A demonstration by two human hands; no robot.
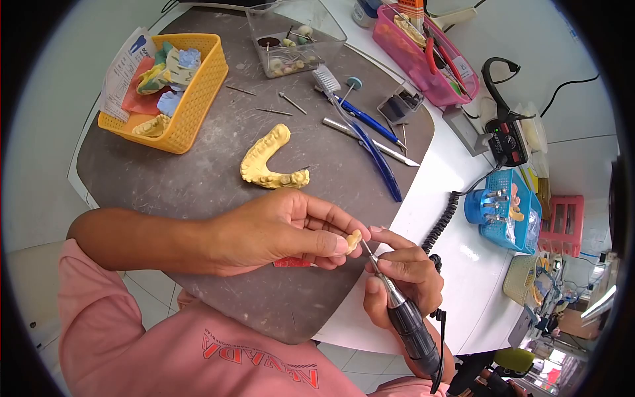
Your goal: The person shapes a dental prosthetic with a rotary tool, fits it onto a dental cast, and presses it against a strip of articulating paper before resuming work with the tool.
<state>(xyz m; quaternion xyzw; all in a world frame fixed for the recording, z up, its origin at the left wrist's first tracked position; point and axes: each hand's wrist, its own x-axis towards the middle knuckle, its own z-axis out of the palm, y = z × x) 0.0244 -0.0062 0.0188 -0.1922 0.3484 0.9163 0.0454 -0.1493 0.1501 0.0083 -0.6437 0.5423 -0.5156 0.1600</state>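
Between thumb and fingertips, my left hand [284, 228] pinches a small tooth-coloured dental bridge [354, 240]. My right hand [413, 274] is wrapped round a black and silver rotary handpiece [413, 334], gripped like a pen. Its thin bur points up and left, with the tip right at the bridge. The fingertips of both hands come close together there. Just beyond my left hand, a yellowish plaster jaw model [253, 162] lies on the dark work board [198, 172]. Part of a flat red piece [291, 263] shows under my left hand.
A yellow basket [208, 89] of scraps stands at the far left. Loose burs, a toothbrush [364, 135] and a craft knife [340, 129] lie on the board. A clear box [324, 30] and pink basket [436, 83] stand behind. The coiled cord [443, 221] runs to a control box [508, 142].
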